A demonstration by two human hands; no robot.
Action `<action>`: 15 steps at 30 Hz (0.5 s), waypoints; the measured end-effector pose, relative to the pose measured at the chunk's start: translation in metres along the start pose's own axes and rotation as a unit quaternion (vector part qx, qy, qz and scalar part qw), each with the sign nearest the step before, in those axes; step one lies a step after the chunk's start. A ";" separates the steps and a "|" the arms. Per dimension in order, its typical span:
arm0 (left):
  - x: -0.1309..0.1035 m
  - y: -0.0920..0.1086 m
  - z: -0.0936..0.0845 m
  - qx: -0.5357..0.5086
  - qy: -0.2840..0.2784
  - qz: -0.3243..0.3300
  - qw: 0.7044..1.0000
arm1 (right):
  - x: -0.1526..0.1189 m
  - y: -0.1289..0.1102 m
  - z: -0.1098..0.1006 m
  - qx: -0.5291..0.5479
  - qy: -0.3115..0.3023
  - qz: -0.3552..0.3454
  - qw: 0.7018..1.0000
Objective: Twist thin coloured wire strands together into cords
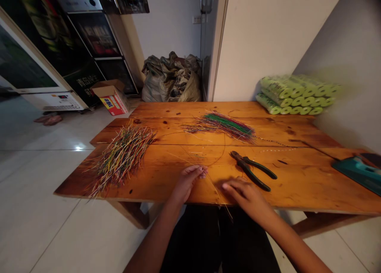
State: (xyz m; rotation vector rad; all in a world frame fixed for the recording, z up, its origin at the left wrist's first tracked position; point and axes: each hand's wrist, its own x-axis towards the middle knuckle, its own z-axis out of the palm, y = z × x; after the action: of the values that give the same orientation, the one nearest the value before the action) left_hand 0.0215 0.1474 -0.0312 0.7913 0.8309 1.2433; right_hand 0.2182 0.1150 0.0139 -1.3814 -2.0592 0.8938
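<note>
My left hand (pixel 190 178) is pinched on thin yellowish wires (pixel 212 184) above the front part of the wooden table. Their long ends run down past the table edge, and other ends point up to the left. Just right of the wires is my right hand (pixel 242 192), its thumb and forefinger stretched out and apart, with nothing visible between them. Diagonal cutters (pixel 253 169) with dark green handles lie beside the right hand. A loose heap of multicoloured wires (pixel 123 155) sits on the left, and a bundle of green and reddish wires (pixel 229 124) lies farther back.
Behind the cutters, a thin twisted strand and small white bits lie on the wooden table (pixel 178 185). A teal tool (pixel 357 169) with a long thin rod is at the right. Green-wrapped rolls (pixel 294 94) are stacked at the back. A carton (pixel 111 98) and sacks (pixel 171 80) stand beyond.
</note>
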 end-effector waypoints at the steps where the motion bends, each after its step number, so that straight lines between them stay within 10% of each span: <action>1: -0.001 0.000 0.000 0.006 -0.004 -0.001 1.000 | 0.003 -0.001 -0.001 0.014 0.018 -0.005 1.000; 15: -0.004 0.001 -0.004 0.131 -0.066 0.021 0.989 | 0.030 -0.015 0.033 0.380 -0.095 0.074 0.917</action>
State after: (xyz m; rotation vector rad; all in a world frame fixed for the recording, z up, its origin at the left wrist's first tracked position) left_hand 0.0171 0.1435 -0.0318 1.0953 0.8823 1.1181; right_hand 0.1747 0.1307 0.0047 -1.0348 -1.4541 1.7180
